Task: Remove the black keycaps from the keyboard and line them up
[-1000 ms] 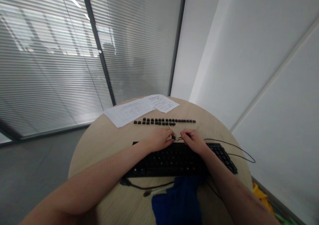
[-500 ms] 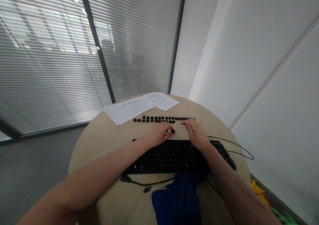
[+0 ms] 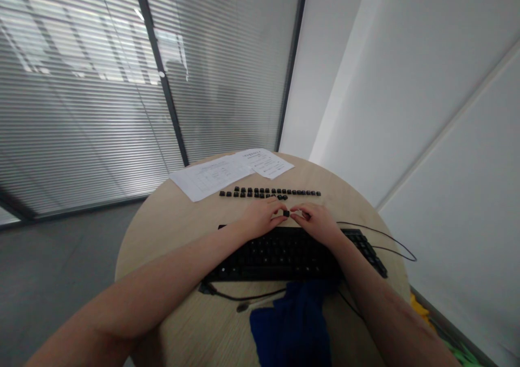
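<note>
My left hand (image 3: 264,217) pinches a small black keycap (image 3: 286,213) between thumb and fingertips, just above the far edge of the black keyboard (image 3: 280,253). Right beside the keycap is my right hand (image 3: 316,221), thumb and index finger bent and slightly apart, their tips pointing at it. Whether those tips touch the keycap is too small to tell. Beyond both hands, loose black keycaps (image 3: 260,192) lie in two rows on the round wooden table (image 3: 154,237). My wrists and forearms cover parts of the keyboard.
Printed paper sheets (image 3: 215,176) lie at the table's far left. A blue cloth (image 3: 290,329), a dark cable (image 3: 252,297) and a thin tool with a dark end (image 3: 244,306) are at the near side. Another cable (image 3: 390,238) loops past the right edge.
My right hand has come down and left from the far row of keycaps to the keycap in my left hand. The left hand keeps its pinch.
</note>
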Available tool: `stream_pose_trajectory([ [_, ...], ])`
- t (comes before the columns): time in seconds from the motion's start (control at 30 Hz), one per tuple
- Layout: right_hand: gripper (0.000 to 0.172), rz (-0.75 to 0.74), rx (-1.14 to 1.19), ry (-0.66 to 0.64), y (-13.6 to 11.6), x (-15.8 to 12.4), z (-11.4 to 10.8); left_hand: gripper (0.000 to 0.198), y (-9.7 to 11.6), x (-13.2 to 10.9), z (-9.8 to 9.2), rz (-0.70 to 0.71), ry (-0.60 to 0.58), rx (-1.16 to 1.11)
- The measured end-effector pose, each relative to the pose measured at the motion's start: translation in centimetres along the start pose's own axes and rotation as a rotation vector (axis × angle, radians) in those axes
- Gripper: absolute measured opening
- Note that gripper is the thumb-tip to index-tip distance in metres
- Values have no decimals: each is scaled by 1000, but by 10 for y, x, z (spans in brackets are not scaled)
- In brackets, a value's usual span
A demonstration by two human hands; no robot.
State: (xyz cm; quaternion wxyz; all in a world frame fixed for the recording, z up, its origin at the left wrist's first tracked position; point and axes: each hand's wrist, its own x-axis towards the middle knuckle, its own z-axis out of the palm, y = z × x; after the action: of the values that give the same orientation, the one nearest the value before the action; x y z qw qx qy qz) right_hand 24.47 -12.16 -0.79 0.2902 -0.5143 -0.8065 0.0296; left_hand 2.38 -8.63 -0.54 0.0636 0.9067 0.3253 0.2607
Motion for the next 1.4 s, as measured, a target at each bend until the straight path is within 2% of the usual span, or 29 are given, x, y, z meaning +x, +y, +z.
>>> stream_pose_trajectory([
  [0.8, 27, -64, 60, -9, 4, -2, 9, 24, 2, 0, -3, 4, -36, -5],
  [1.0, 25, 43, -42, 10, 9, -1, 7, 31, 4, 0, -1, -61, -58, 29],
  [1.1, 28, 141, -92, 10, 15, 0, 8, 28, 2, 0, 3, -90, -99, 65],
  [1.23, 27, 243, -120, -41, 20, -1, 10, 24, -1, 0, 8, -72, -186, 130],
  [1.4, 24, 322, -177, -91, 16, 2, 3, 31, -1, 1, 9, -41, -244, 187],
])
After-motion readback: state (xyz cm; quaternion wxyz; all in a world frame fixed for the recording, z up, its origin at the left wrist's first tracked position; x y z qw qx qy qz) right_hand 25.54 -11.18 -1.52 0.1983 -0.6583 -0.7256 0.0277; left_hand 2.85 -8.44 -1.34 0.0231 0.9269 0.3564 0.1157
